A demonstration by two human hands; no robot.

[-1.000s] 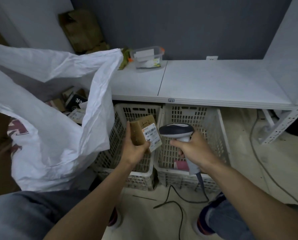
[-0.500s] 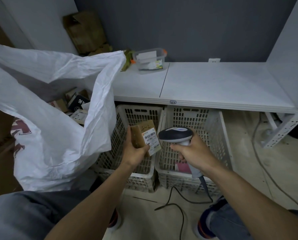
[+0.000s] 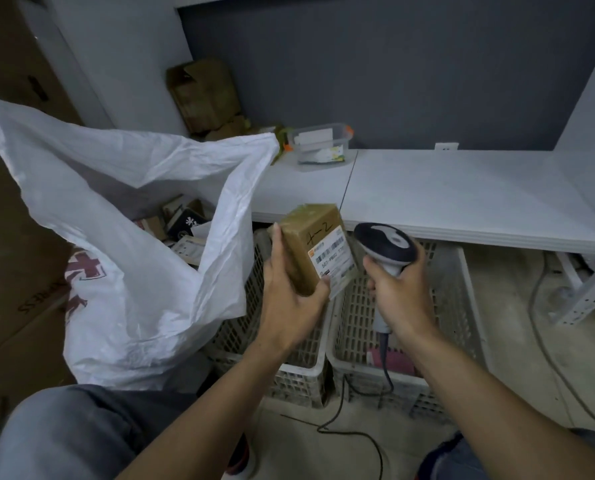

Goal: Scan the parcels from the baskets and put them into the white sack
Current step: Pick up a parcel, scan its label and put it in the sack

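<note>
A person's left hand (image 3: 289,296) grips a small brown parcel (image 3: 309,237), fingers and thumb curled round its lower end, just right of the open mouth of the white sack (image 3: 133,244). The parcel's printed label (image 3: 335,259) faces the scanner (image 3: 384,242). Further right of the sack, the right hand (image 3: 401,296) is closed round the scanner's handle, and the scanner's head is close beside the label.

The job looks well under way. Several parcels (image 3: 185,223) already lie inside the sack, and this one appears to be at the scanning step, not yet dropped in. In the two baskets (image 3: 465,306) on the floor right of the sack, only one pink item (image 3: 391,362) shows, in the basket farther from the sack.

No beam or light is visible, so it cannot be told whether the scan has registered. The arms and the parcel hide much of both baskets, so the number left is unclear. The sack's folds cover most of its contents, and the label's print is too small to read.
</note>
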